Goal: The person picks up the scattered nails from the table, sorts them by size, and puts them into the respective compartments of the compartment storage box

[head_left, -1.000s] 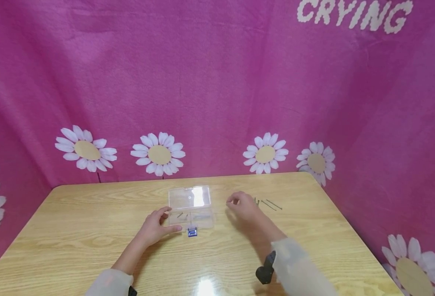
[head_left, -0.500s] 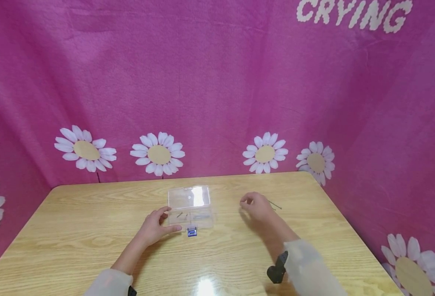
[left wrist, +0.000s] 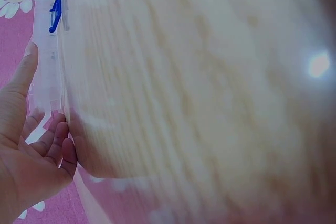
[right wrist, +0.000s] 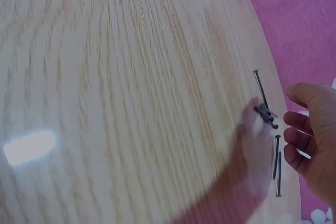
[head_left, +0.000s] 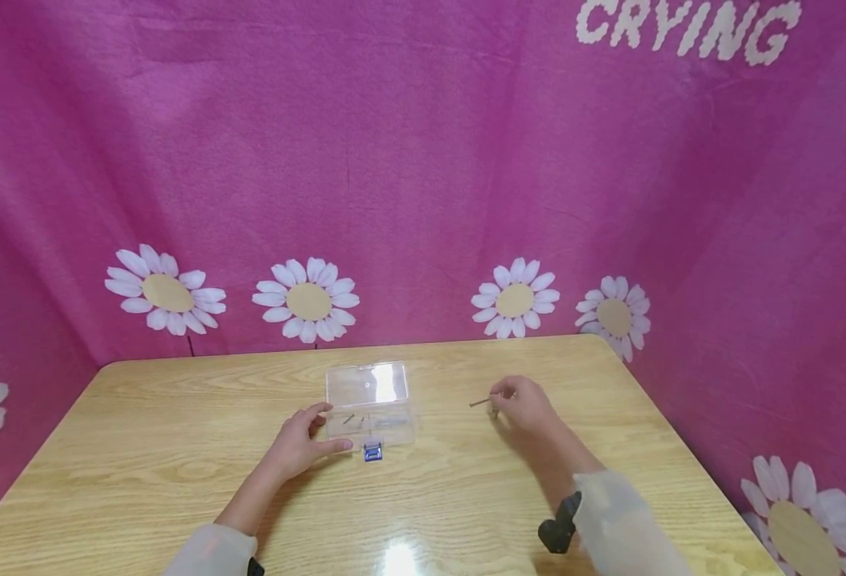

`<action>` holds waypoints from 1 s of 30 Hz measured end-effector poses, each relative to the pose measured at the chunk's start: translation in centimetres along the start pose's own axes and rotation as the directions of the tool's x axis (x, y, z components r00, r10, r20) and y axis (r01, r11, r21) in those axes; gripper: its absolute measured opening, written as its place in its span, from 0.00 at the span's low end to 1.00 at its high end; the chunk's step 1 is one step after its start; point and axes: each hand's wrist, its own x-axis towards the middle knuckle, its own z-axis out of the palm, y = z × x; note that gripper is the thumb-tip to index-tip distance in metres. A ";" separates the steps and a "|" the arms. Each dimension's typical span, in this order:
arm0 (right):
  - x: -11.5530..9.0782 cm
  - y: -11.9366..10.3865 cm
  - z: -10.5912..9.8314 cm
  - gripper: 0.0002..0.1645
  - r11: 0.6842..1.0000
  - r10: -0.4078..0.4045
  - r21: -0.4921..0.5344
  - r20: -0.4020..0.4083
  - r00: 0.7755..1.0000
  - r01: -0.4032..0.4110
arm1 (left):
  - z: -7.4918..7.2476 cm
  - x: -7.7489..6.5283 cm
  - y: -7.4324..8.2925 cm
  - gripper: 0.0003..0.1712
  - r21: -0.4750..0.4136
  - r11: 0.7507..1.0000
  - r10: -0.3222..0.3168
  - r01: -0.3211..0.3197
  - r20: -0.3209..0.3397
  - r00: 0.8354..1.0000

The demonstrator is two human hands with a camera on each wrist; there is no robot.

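Note:
A clear plastic box (head_left: pixel 402 436), lid (head_left: pixel 350 386) swung back, sits mid-table with a blue latch (head_left: pixel 373 453) at its front. Small dark pieces (head_left: pixel 349 418) lie in its left part. My left hand (head_left: pixel 300 445) holds the box's left end between thumb and fingers. My right hand (head_left: pixel 529 405), fingers loosely bent, hovers over several thin dark nails or screws. In the right wrist view, one long nail (right wrist: pixel 260 88) points away from a small cluster (right wrist: pixel 266 115), and two more nails (right wrist: pixel 277 166) lie below; a gap shows between them and my fingers.
The wood-grain table (head_left: pixel 178 448) has its far edge against a pink cloth (head_left: pixel 408 176) printed with daisies. Pink cloth also hangs at both sides. A bright light reflection (head_left: pixel 398 558) shows near the table's front.
My right hand has moved rightward, away from the box, over the nails. One nail now shows left of its fingertips, and the two at the right are covered in the head view. My left hand stays put.

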 end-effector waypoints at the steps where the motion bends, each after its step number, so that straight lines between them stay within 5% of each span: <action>1: -0.1 0.1 -0.1 0.06 1.000 0.004 0.000 -0.004 1.000 -0.004 | 0.0 0.0 0.0 0.47 0.002 1.000 0.001 -0.001 0.001 1.000; 30: -0.3 1.9 0.2 0.10 0.993 0.096 -0.069 -0.025 0.995 -0.097 | 0.1 -0.1 0.0 0.47 -0.001 1.000 -0.014 0.014 -0.008 1.000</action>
